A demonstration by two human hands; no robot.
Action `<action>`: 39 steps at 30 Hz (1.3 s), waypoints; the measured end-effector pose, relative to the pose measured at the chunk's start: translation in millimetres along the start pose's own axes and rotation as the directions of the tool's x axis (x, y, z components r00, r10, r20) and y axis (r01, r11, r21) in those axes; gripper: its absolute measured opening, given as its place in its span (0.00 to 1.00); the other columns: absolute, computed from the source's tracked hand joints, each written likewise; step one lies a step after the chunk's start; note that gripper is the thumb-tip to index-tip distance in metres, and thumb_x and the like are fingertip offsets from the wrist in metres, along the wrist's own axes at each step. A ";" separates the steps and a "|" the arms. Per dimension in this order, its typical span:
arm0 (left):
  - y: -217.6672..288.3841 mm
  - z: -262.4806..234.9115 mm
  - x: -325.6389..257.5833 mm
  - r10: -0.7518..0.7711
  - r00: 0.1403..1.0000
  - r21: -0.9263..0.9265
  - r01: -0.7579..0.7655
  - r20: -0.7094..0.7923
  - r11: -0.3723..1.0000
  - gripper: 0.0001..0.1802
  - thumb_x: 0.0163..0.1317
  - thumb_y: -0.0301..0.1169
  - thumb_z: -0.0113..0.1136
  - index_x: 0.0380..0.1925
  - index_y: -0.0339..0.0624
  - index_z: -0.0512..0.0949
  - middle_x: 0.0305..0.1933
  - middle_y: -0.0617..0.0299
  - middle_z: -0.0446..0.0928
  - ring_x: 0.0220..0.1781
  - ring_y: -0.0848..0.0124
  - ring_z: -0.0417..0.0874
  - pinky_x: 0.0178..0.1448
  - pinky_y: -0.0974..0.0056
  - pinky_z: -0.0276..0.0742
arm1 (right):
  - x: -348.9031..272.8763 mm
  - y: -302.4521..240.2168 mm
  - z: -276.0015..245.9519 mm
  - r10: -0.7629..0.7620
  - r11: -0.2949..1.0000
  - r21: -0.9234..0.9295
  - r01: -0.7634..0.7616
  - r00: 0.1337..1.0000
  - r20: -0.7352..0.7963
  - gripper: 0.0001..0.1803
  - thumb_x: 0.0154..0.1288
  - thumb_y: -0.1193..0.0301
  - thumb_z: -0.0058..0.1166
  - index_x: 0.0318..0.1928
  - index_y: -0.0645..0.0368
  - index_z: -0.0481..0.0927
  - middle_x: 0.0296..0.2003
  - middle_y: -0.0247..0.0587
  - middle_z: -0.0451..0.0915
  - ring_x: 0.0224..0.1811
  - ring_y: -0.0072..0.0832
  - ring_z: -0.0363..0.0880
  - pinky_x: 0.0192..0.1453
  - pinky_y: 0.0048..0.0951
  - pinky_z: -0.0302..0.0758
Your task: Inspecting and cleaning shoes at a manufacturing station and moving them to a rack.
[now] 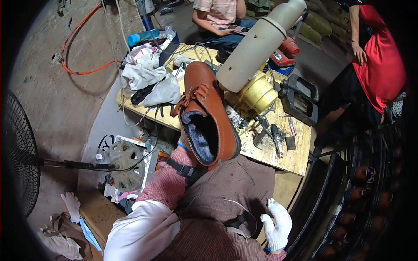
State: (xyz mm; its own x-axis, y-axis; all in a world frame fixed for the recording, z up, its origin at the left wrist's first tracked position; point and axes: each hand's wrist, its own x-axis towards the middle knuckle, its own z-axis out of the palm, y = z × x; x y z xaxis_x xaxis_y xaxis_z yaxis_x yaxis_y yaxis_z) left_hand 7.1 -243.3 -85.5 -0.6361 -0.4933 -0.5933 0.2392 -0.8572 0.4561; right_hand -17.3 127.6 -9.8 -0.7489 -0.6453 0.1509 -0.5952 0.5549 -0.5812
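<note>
A brown lace-up shoe with a dark sole and grey-blue fuzzy lining is held up in front of me, its toe toward the workbench. My left hand supports it from below and behind; the shoe hides nearly all its fingers. A strip of blue glove trim shows at that wrist. Low on the right, my right hand wears a white knit glove. Its fingers are apart and hold nothing, beside my brown striped clothing.
On the wooden workbench stand a beige tube-shaped machine and a yellow round part. Rags and hand tools lie there. A fan is at left, dark racks at right. Two people are beyond.
</note>
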 end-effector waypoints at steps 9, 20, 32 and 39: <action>7.6 -26.3 -50.1 0.050 0.877 -0.018 -0.047 0.478 0.999 0.48 0.72 0.70 0.37 0.77 0.46 0.59 0.77 0.52 0.64 0.75 0.53 0.69 0.79 0.48 0.64 | 17.4 -7.9 15.0 -0.082 0.994 0.074 0.076 0.994 0.078 0.23 0.54 0.69 0.72 0.50 0.64 0.85 0.50 0.51 0.87 0.53 0.46 0.86 0.58 0.39 0.80; 16.3 -10.1 8.9 0.361 0.903 0.142 -0.399 0.233 0.906 0.32 0.77 0.52 0.52 0.72 0.45 0.68 0.67 0.58 0.77 0.65 0.62 0.81 0.70 0.56 0.77 | -10.7 10.3 21.9 0.031 0.999 0.026 -0.031 0.999 0.029 0.23 0.52 0.70 0.73 0.49 0.63 0.84 0.48 0.50 0.87 0.51 0.45 0.86 0.56 0.37 0.81; 61.6 96.4 15.6 0.714 0.661 0.340 -0.742 0.230 0.577 0.45 0.76 0.35 0.53 0.81 0.37 0.37 0.78 0.48 0.59 0.74 0.63 0.68 0.75 0.60 0.65 | 31.3 12.8 18.6 -0.035 0.999 -0.012 0.037 0.996 0.080 0.20 0.56 0.68 0.69 0.50 0.59 0.86 0.47 0.48 0.87 0.53 0.44 0.86 0.56 0.38 0.80; 59.6 81.9 -9.1 0.660 0.733 0.290 -0.675 0.163 0.679 0.47 0.74 0.40 0.55 0.81 0.43 0.38 0.76 0.51 0.62 0.74 0.60 0.68 0.75 0.55 0.66 | 117.3 -20.8 32.4 -0.381 0.923 0.037 0.382 0.924 -0.037 0.22 0.60 0.68 0.67 0.55 0.56 0.86 0.52 0.46 0.86 0.53 0.41 0.85 0.57 0.39 0.78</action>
State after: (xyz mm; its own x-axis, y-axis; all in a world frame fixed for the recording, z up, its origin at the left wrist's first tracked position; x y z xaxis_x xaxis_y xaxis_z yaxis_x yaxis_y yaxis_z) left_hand -32.9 -277.8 1.5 -0.4284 -0.9032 -0.0260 0.3791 -0.2058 0.9022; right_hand -83.4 23.3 -5.9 -0.4759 -0.7882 0.3901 -0.8251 0.2466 -0.5084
